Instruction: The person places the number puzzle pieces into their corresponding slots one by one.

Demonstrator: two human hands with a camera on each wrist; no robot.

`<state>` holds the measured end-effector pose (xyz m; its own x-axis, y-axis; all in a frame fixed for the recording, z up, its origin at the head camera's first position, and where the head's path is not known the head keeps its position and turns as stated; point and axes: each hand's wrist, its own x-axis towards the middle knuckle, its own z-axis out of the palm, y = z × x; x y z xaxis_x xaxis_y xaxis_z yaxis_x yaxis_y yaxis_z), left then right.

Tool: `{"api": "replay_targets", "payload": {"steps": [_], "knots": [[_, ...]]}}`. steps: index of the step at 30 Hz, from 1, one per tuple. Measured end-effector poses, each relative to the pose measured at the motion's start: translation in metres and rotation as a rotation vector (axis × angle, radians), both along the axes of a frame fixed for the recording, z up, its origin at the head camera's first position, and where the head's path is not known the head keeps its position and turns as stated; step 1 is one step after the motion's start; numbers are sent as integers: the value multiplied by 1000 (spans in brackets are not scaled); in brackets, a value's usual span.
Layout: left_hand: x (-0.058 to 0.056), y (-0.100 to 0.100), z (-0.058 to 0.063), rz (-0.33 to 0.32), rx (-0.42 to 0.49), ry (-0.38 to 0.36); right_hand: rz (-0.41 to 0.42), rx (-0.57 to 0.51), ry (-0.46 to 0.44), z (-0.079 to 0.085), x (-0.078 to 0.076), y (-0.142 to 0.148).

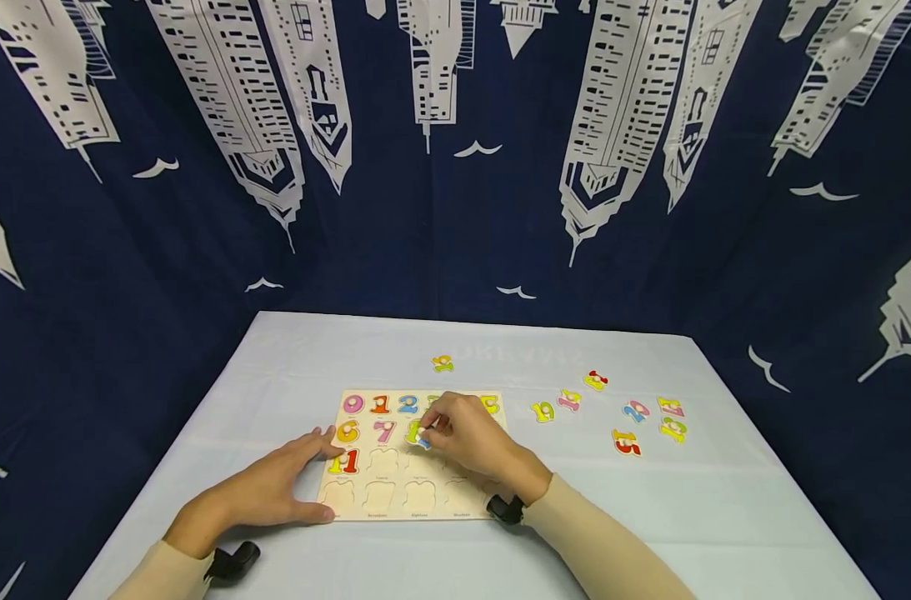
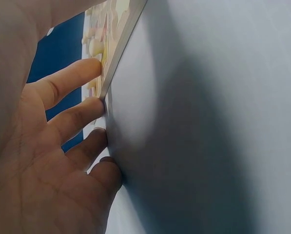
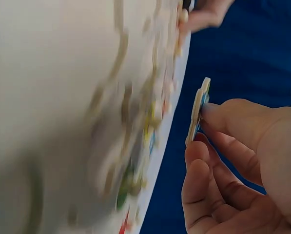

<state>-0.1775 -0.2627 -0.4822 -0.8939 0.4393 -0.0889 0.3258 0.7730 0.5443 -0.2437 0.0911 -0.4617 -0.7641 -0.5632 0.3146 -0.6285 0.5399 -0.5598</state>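
A pale wooden number puzzle board [image 1: 359,485] lies on the table, with coloured knobbed numbers in its upper rows and bare recesses below. My right hand [image 1: 473,437] pinches a number puzzle piece [image 3: 198,111] between thumb and fingers, above the board's middle. Its face shows blue with some green; its numeral cannot be read. Against the board's left edge rests my left hand [image 1: 271,482], fingers spread, thumb by the near left corner. Close to its fingertips sits the yellow and red 11 [image 1: 343,462]. My right hand hides part of the board's right side.
Several loose number pieces lie right of the board, among them a red and yellow one [image 1: 626,442] and a blue and pink one [image 1: 636,411]. Another yellow piece [image 1: 443,363] lies behind the board. A dark blue patterned cloth [image 1: 432,250] hangs beyond the white table [image 1: 395,560].
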Motion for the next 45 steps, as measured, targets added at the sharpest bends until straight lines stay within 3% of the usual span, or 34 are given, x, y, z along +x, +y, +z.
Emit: {"api": "replay_targets", "payload": {"steps": [8,12,33,45], "knots": [[1,-1,1,-14,34,-1,143,101,-26,-8,7,-37],[1,-2,1,-17,48,-4,166,140,-14,-10,8,-48],[1,-2,-1,-11,56,-25,104,197,-22,-12,9,-60],[1,-1,-1,-8,51,-18,82,159,-73,-11,11,-42]]}}
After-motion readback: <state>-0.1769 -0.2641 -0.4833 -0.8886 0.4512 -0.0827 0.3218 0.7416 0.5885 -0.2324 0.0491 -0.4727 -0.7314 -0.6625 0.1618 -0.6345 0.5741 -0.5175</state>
